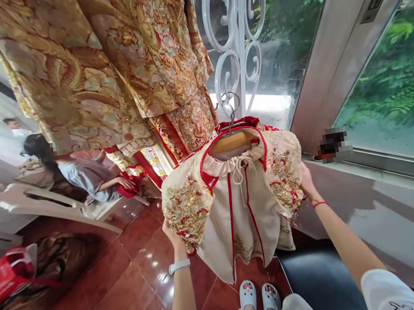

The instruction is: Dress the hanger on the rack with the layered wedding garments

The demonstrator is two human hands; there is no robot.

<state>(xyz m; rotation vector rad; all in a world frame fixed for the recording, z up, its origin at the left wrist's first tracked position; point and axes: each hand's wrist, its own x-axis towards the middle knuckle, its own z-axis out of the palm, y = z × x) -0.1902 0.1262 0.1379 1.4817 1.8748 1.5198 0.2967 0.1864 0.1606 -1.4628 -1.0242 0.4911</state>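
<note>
White sleeve (388, 286), left hand (173, 237) and right hand (307, 180) clasped on gold-beaded cream jacket (242, 207), curved metal hook (230, 121).

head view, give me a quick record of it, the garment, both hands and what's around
garment: cream top, red trim, on a hanger
left hand: touching one sleeve, fingertips hidden
right hand: at the other sleeve, fingertips hidden
upper left: gold embroidered garments, hanging
left background: seated person
lower right: black seat
floor: reddish tiles
</note>
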